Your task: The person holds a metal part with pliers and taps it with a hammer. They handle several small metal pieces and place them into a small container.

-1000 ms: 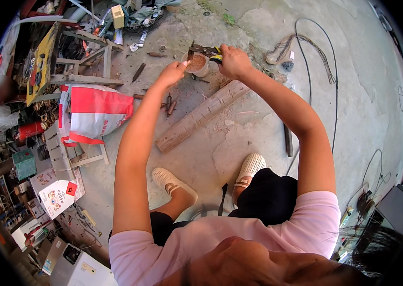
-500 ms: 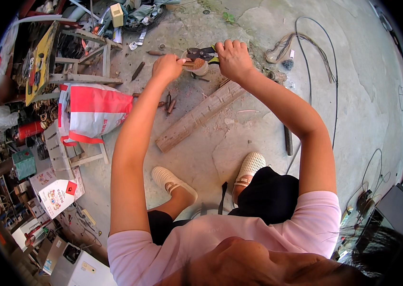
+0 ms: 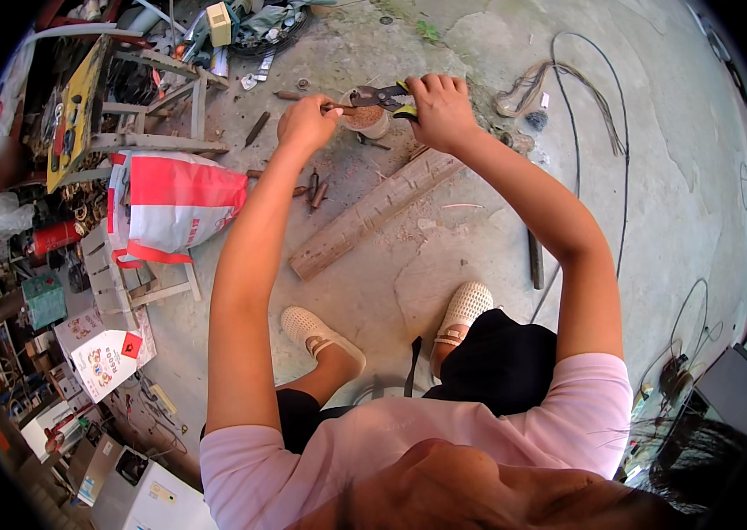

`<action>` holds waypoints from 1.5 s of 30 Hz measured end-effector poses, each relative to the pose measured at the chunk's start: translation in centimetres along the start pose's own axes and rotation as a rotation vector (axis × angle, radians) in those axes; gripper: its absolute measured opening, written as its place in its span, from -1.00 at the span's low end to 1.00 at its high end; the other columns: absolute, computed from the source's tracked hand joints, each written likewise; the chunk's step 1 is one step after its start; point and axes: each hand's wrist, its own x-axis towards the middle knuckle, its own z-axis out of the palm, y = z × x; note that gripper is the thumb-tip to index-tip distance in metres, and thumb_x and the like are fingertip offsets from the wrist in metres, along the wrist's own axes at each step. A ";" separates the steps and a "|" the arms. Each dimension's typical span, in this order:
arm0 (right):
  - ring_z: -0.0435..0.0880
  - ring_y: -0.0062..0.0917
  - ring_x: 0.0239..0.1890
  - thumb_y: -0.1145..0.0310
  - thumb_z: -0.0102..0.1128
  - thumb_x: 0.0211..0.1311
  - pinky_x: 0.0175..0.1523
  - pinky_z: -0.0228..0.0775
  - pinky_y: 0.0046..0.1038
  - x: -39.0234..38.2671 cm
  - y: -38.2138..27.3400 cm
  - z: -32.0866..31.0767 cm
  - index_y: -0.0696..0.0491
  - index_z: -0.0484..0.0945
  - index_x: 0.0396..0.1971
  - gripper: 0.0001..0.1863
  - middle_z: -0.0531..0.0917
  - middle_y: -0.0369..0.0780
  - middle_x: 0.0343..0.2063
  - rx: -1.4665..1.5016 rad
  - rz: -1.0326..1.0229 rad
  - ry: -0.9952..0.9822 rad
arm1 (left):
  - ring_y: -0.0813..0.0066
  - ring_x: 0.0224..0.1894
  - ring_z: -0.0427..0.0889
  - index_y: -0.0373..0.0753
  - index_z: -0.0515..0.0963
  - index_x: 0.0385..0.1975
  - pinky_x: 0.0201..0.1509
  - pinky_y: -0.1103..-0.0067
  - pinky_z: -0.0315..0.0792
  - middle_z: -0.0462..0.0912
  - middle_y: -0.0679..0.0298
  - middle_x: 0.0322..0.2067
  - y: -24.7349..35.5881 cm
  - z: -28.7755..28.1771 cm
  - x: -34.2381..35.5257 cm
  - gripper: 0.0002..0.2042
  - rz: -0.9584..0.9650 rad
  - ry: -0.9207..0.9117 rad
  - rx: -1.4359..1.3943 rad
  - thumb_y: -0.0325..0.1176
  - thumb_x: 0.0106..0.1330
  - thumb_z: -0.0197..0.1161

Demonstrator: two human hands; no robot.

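The right hand [image 3: 442, 110] is curled around green-handled cutters [image 3: 379, 97]. The left hand [image 3: 307, 124] pinches a brown stick [image 3: 346, 111]. Both things are over a white tub [image 3: 377, 132] of reddish bits [image 3: 371, 117]. A wooden board [image 3: 373, 216] lies nearby.

A pale pink short-sleeved shirt [image 3: 479, 433] towards six o'clock, black bottoms [image 3: 501, 364], cream perforated clogs [image 3: 306, 329] at seven and four.
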 end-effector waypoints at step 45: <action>0.44 -0.55 -0.42 0.15 0.17 0.19 -0.25 0.31 -0.47 -5.0 -1.8 0.7 0.15 0.45 -0.25 -0.65 0.53 -0.25 -0.48 0.945 0.488 -0.532 | 0.32 -0.38 0.61 -0.21 0.61 -0.24 -0.26 0.45 0.45 0.66 0.19 -0.41 -10.6 -11.5 -7.8 -0.68 -0.037 0.858 -0.241 -0.06 0.27 0.19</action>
